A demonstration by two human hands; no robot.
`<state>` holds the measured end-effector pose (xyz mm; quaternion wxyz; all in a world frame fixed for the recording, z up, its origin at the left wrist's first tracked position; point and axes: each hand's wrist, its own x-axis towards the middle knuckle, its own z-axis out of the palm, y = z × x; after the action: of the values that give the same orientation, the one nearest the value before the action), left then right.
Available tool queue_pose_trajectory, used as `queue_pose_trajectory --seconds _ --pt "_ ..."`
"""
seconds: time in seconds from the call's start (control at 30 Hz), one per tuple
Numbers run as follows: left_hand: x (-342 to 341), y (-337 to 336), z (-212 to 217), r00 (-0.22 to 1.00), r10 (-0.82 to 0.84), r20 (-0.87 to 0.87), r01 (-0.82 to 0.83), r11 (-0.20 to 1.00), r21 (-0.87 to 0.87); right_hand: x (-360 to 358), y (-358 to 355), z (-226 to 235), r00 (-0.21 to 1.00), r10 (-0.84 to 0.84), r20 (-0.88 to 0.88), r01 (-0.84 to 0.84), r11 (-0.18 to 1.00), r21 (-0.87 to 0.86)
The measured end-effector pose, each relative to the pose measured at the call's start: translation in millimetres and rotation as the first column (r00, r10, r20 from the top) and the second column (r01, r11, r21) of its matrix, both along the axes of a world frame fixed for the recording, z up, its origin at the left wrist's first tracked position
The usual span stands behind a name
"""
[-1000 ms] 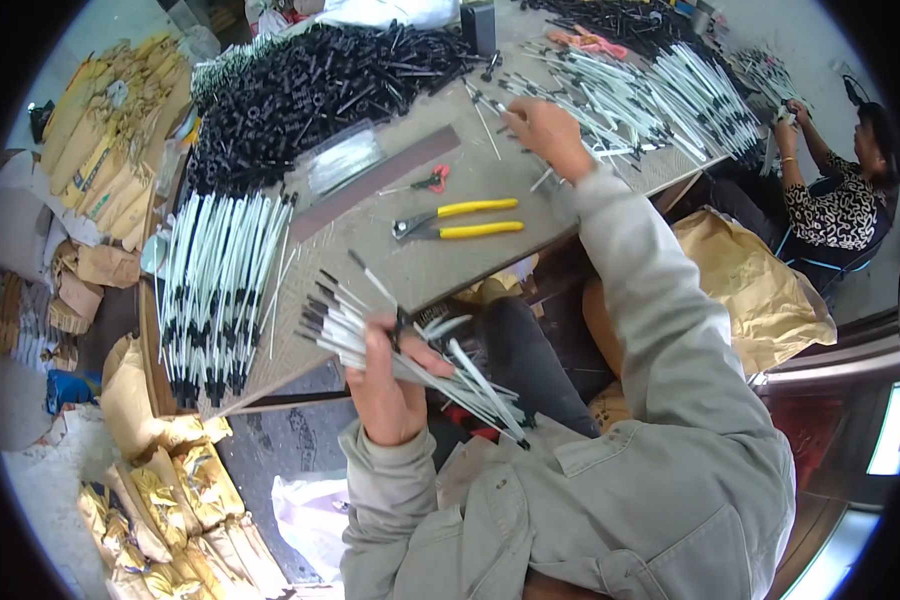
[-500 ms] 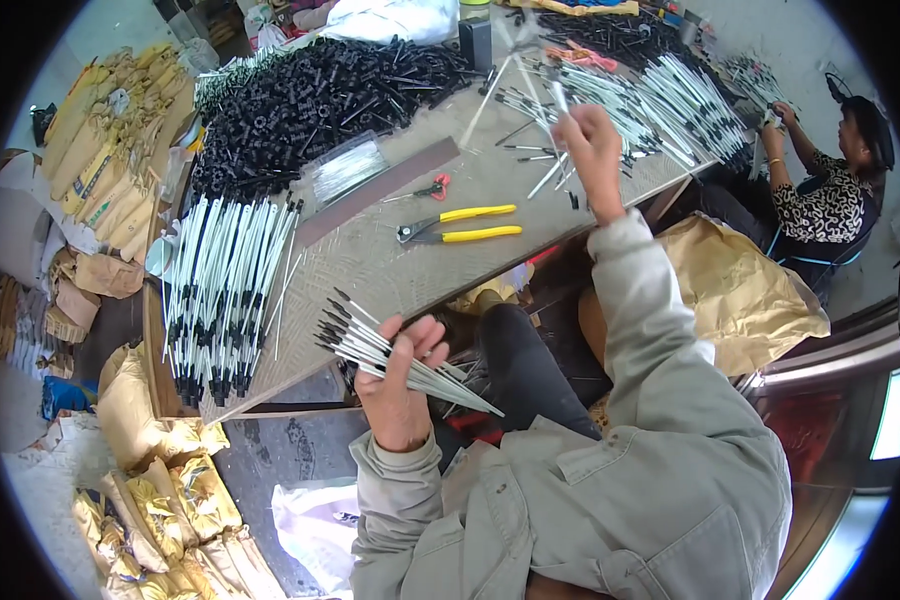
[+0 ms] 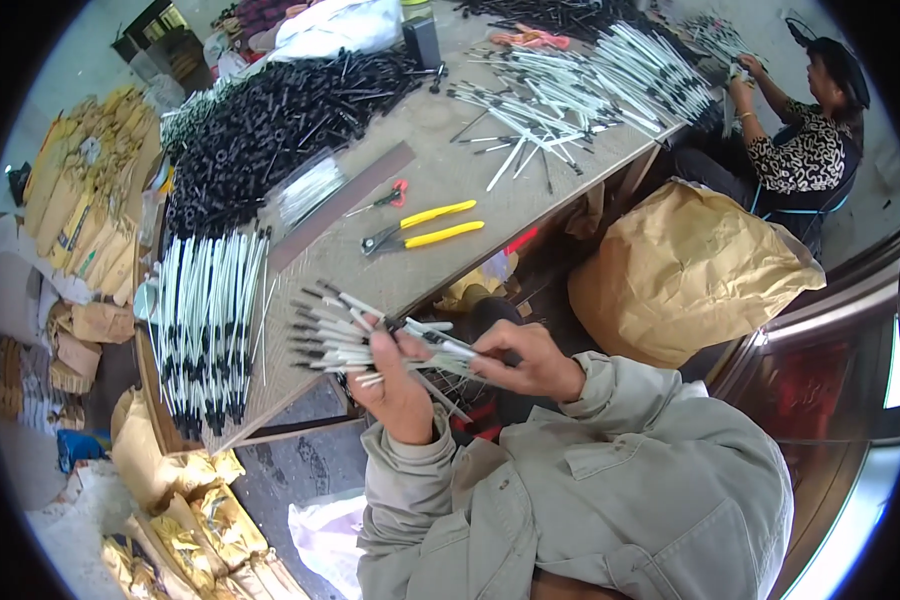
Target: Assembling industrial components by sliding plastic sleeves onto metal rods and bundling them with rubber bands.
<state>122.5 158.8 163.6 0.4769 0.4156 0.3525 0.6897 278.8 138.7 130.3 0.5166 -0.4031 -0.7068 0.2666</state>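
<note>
My left hand [image 3: 398, 392] is closed around a fanned bundle of thin white rods with black tips [image 3: 332, 338], held over the table's near edge. The black tips point left, and some are blurred by motion. Beside it, my right hand [image 3: 532, 358] pinches white rods with a black part [image 3: 452, 343] at the bundle's right side; how many it holds is hidden. Loose white rods [image 3: 545, 95] lie scattered on the far right of the table. A neat stack of similar rods [image 3: 208, 320] lies at the table's left end.
On the table [image 3: 360, 285] lie yellow-handled cutting pliers [image 3: 425, 228], small red-handled scissors [image 3: 385, 197], a brown strip [image 3: 340, 207] and a large heap of black parts [image 3: 270, 130]. A brown paper sack [image 3: 685, 270] stands right. A co-worker [image 3: 805, 140] handles rods at far right.
My right hand has come back from the scattered rods at the far right to the bundle in my left hand. The view has shifted slightly.
</note>
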Motion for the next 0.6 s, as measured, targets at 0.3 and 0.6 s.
queue_pose_trajectory --seconds 0.3,0.6 --pt "-29.3 -17.3 25.1 0.939 -0.089 0.331 0.16 0.968 -0.194 142.5 221.1 22.3 0.621 -0.597 0.508 0.573 0.788 0.224" --pt "-28.8 -32.8 41.9 0.971 -0.056 0.231 0.102 0.976 -0.191 145.9 263.1 28.3 0.49 -0.538 0.686 0.638 0.757 0.138"
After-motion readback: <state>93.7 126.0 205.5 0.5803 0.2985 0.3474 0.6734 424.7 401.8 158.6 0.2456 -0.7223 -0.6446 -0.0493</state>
